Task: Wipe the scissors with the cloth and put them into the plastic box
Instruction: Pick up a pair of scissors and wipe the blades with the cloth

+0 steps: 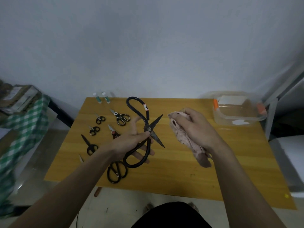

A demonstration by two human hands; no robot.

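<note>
Your left hand [131, 143] grips the big black scissors [144, 132] near the pivot, blades spread toward your right hand [195, 127], which clutches the cloth [189, 140] just beside them. The plastic box [238, 111] sits beyond, far right.

the left hand [131, 143] is holding large black scissors [144, 129] near the pivot, blades spread open above the yellow table [181, 170]. the right hand [195, 127] is gripping a pink cloth [189, 142] just beside the blades. smaller scissors [121, 118] are lying to the left; a clear plastic box [238, 111] is sitting at the far right corner.
</note>
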